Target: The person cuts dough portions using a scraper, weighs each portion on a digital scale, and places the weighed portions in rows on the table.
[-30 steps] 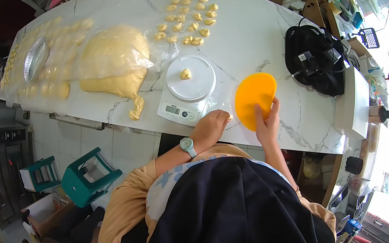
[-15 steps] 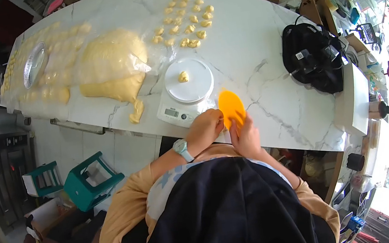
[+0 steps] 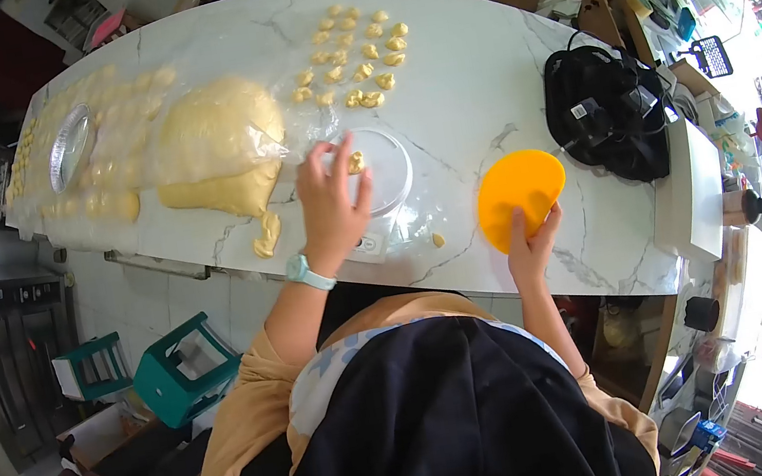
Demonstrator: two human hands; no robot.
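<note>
My left hand [image 3: 332, 206], a pale watch on its wrist, reaches over the white kitchen scale [image 3: 397, 176] with its fingers apart. A small dough piece [image 3: 356, 162] lies on the scale's round plate, right by those fingers; whether they touch it I cannot tell. Part of the scale is hidden behind the hand. In my right hand [image 3: 533, 250] is a yellow-orange dough scraper [image 3: 517, 193], gripped by its lower edge above the table. Between the scale and the scraper lies a tiny dough bit [image 3: 438, 239].
Left of the scale, a large dough mass [image 3: 222, 129] sits partly under plastic film, with a dough strip [image 3: 267, 235] trailing from it. Several dough pieces [image 3: 363, 72] lie behind the scale. A black bag [image 3: 608, 110] rests at the right; green stools [image 3: 185, 376] stand on the floor.
My left hand has gone from beside the scraper up and left to the scale plate. My right hand has carried the scraper to the right. The tiny dough bit has come into view.
</note>
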